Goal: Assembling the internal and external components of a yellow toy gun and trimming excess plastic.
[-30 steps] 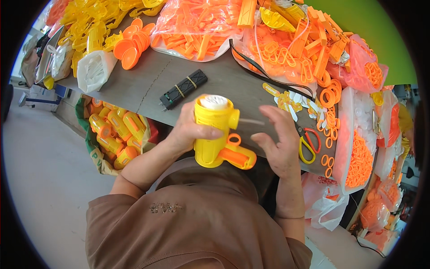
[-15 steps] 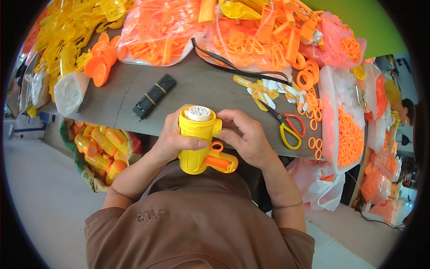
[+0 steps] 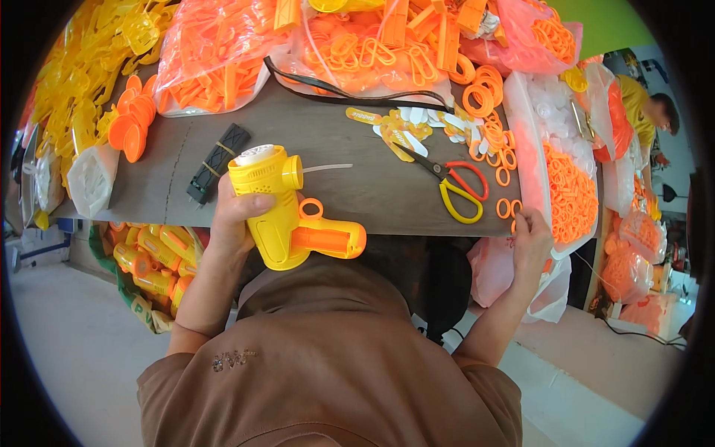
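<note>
My left hand (image 3: 242, 212) is wrapped round the body of a yellow toy bubble gun (image 3: 269, 223), thumb across its side. The toy tilts, with a white round piece in its top, an orange strip along its handle and an orange ring-shaped trigger (image 3: 311, 208). From its short side nozzle (image 3: 292, 172) a thin translucent tube (image 3: 328, 167) sticks out to the right. At the table's right front edge, my right hand (image 3: 532, 242) has its fingertips pinched together at a small orange ring (image 3: 514, 226), mostly hidden by them. Two more small rings (image 3: 509, 208) lie just beyond.
Red-and-yellow-handled scissors (image 3: 462, 192) lie near a pile of stickers (image 3: 406, 130). A banded black block (image 3: 217, 164) is at the left. Bags of orange parts (image 3: 212, 67) line the back; a tub of rings (image 3: 570, 194) stands right. Another person (image 3: 637, 104) is at far right.
My right hand has left the toy's nozzle and moved right to the small rings. My left hand has shifted left with the toy, tilting it. The tube at the nozzle now shows.
</note>
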### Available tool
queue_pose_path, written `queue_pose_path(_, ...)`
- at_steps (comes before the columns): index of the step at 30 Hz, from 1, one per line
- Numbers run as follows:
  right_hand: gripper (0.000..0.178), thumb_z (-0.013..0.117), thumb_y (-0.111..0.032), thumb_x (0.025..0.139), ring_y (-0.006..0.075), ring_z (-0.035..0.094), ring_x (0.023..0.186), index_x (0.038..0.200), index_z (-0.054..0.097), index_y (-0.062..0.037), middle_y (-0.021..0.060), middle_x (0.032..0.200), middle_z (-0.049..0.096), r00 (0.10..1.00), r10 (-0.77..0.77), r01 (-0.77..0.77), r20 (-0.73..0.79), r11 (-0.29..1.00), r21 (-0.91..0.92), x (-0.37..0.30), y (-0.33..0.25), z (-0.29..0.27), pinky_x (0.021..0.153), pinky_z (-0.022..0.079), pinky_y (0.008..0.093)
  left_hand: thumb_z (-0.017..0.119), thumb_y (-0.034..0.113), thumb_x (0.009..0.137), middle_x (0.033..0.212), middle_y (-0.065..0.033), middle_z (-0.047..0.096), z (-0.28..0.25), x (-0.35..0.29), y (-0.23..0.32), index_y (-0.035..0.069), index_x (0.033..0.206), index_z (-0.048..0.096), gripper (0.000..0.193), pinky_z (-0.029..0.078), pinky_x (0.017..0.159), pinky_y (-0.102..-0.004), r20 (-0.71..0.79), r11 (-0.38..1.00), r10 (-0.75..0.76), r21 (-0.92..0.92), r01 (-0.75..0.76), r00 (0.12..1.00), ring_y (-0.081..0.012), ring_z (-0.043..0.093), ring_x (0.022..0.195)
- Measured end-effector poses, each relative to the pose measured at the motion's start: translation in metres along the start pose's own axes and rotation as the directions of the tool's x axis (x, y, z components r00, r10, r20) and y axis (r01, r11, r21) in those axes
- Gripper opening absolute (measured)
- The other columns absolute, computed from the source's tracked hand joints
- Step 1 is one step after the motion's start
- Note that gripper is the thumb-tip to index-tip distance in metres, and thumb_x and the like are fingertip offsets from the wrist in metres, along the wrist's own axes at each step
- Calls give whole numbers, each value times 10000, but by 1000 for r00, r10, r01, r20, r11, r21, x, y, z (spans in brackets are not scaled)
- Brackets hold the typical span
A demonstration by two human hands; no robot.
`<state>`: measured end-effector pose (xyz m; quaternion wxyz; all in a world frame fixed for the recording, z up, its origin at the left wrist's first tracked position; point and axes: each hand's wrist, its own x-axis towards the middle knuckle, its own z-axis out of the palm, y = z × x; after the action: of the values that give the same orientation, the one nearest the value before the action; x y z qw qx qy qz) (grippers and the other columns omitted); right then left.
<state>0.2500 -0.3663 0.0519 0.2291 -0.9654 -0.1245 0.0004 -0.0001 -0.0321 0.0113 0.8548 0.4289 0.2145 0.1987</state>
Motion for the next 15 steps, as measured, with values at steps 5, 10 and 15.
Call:
queue_pose_path(5,229,553,-138,891,293,605,931,1052,627,6,201,1031,607,944,-180,81,-276,938,-336,-35,26,28,786,479,392,695,213,611,1007,-185,602,7,4,-2,-24,1237,443,715,566,687,-384,32,1000,-10,2,10,999,-307,656,786)
queue_pose_path(10,263,546,-144,901,368,534,1053,1105,609,9,197,1128,543,925,-195,109,-326,958,-264,-30,45,57,866,454,420,689,214,608,1005,-189,603,8,5,-6,-28,1243,440,724,567,686,-385,56,1000,-16,-4,16,998,-307,657,787)
queue_pose_path(15,171,571,-67,866,351,544,976,1004,609,27,181,1044,550,894,-308,271,-326,950,-154,-9,21,73,826,457,412,688,220,606,1000,-189,607,6,4,-10,-37,1239,444,725,567,689,-384,37,1000,-11,17,10,999,-305,656,785)
